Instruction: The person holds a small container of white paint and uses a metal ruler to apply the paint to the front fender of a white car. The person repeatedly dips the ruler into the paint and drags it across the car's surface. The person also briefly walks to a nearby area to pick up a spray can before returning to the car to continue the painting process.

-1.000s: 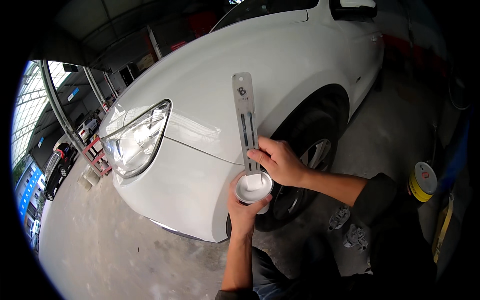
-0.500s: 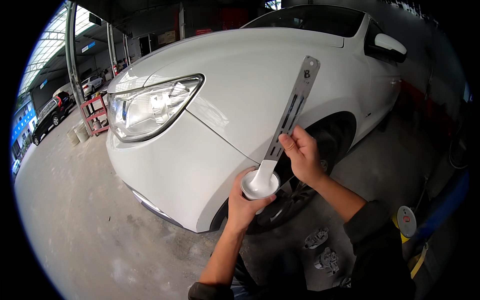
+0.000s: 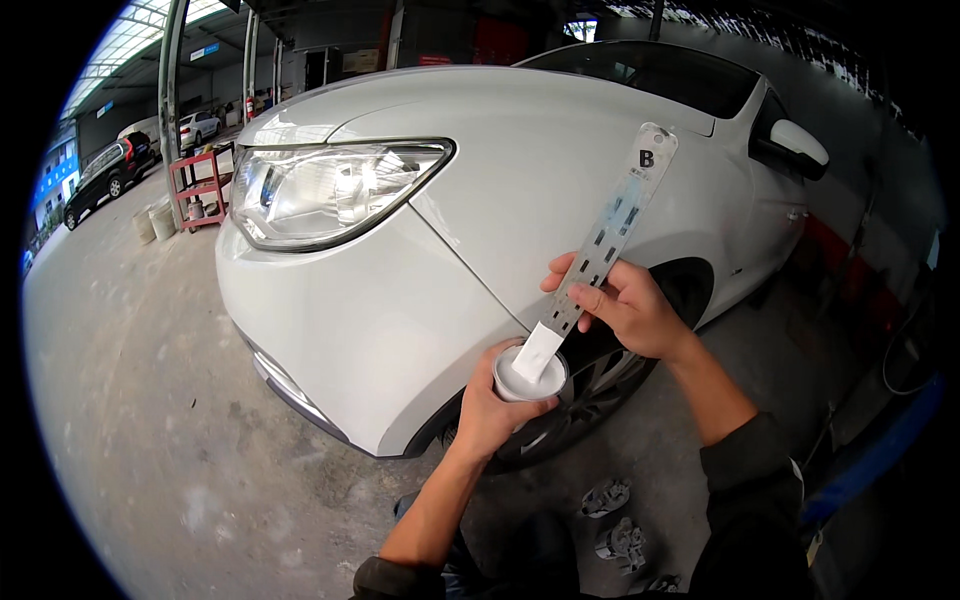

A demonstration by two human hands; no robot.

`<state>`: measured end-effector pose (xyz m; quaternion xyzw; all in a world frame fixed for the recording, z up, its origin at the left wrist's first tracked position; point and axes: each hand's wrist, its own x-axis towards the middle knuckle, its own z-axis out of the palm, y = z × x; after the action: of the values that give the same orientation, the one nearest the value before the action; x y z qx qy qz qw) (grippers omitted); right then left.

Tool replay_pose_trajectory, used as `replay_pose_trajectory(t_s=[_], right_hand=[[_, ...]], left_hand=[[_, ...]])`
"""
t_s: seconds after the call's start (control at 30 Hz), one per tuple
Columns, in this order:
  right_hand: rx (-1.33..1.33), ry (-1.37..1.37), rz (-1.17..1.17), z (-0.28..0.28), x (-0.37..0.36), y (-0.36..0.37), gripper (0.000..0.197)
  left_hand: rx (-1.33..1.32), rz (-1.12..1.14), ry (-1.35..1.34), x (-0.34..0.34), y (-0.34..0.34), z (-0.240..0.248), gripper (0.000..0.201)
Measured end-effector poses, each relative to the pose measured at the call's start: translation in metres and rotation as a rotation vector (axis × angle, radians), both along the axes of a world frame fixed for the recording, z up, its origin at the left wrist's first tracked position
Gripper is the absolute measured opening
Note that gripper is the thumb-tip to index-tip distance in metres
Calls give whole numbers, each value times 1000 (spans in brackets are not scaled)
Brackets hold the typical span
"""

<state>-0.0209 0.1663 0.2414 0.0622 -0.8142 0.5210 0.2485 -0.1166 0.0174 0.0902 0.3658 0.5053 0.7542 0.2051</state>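
Note:
My left hand [image 3: 486, 412] is wrapped round a small cup [image 3: 506, 386] of white paint [image 3: 520, 384], held in front of the car's wheel arch. Between the fingers and thumb of my right hand [image 3: 628, 306] is a flat metal paint stirring stick [image 3: 612, 228] with slots along its length. Its lower end is coated white and dips into the paint, while the upper end leans away to the right. Behind both hands stands a white car [image 3: 400, 285], its headlight [image 3: 335, 195] to the left and front wheel [image 3: 605, 385] just beyond the cup.
A red rack cart [image 3: 200, 188] and pale buckets [image 3: 152, 222] stand at the far left, near a post. Several grey metal-looking parts [image 3: 622, 542] lie on the floor below my right arm. A blue beam [image 3: 860, 460] runs along the right side.
The stirring stick has turned, so its broad face now shows more. My right hand has shifted its grip, with fingers now visible behind the stick. The view has shifted slightly.

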Motion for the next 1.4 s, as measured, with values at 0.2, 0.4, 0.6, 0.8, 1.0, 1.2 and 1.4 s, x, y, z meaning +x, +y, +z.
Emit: replay_pose_trajectory(t_s=[0.2, 0.4, 0.6, 0.8, 1.0, 1.2, 1.4], right_hand=[[569, 86, -225, -34, 5, 12, 28], [82, 212, -273, -29, -3, 11, 31], [155, 168, -312, -66, -4, 12, 39], [378, 271, -289, -78, -4, 2, 32], [-28, -4, 235, -5, 23, -4, 14], [-30, -135, 693, 13, 21, -27, 13], [156, -219, 644, -9, 20, -46, 12]], left_hand=[[18, -13, 31, 2, 8, -1, 81], [-23, 38, 11, 0, -1, 0, 80], [1, 61, 25, 4, 3, 4, 79], [5, 12, 3, 5, 8, 3, 80], [-81, -230, 118, -2, -28, 21, 75], [-57, -645, 127, 0, -42, 18, 91], [136, -719, 187, 17, -48, 2, 89]])
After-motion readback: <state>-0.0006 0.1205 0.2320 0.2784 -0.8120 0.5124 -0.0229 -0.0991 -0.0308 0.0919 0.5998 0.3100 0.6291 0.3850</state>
